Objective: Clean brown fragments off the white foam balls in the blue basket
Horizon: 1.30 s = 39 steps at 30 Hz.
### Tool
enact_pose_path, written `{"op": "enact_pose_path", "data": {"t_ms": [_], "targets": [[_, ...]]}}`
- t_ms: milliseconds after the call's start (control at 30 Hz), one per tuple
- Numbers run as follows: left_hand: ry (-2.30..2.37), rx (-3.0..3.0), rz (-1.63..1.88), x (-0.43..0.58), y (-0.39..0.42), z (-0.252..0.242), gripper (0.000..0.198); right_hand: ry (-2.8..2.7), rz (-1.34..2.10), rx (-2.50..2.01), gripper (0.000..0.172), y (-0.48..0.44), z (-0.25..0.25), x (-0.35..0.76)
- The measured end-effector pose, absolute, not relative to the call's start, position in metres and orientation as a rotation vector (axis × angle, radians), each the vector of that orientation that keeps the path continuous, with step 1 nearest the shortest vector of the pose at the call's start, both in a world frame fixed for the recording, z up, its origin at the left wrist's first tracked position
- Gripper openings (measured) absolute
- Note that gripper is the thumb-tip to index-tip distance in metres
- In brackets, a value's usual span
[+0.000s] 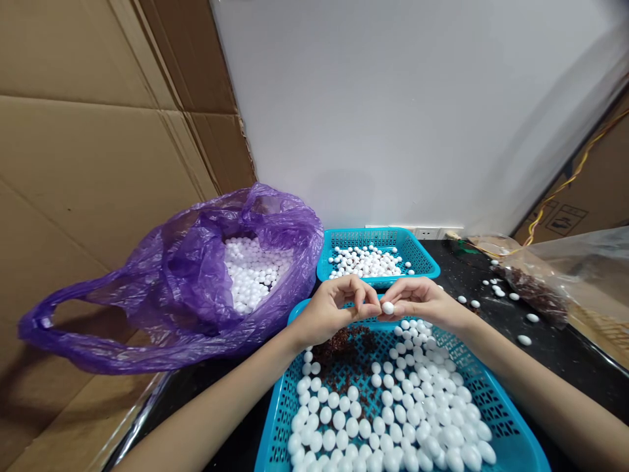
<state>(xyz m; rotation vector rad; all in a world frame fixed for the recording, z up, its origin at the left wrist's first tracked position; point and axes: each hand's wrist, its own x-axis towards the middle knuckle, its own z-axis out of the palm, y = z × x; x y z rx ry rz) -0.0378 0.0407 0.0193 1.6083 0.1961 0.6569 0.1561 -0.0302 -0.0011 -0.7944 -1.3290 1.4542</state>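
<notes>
Above the near blue basket (496, 400), my right hand (422, 303) pinches a white egg-shaped ball (388, 308) between thumb and fingertips. My left hand (339, 307) meets it there, thumb and index finger pressed together right beside the ball. Whatever those left fingertips hold, if anything, is too small to make out. Below the hands, many white balls (413, 400) fill much of the near basket. A heap of small dark reddish-brown pieces (344, 351) lies at its far left part, partly covered by my left hand.
A second blue basket (427, 269) with white balls stands behind. At left, an open purple plastic bag (187, 262) holds more balls. Loose balls (524, 340) and a clear bag of brown pieces (535, 295) lie on the black table (565, 367) at right. Cardboard (73, 164) borders the left.
</notes>
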Motion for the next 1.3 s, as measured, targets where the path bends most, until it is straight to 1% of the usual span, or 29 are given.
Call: {"op": "enact_pose_path", "data": {"t_ms": [900, 1300], "targets": [[0.243, 1.685, 0.666, -0.0382, 0.0376, 0.0219, 0.031, -1.313, 1.38, -0.83, 0.01, -0.0302, 0.0022, 0.1525], [0.228, 1.691, 0.698, -0.0383, 0.0379, 0.0218, 0.029, -1.314, 1.373, -0.809, 0.008, -0.0292, 0.002, 0.1532]]}}
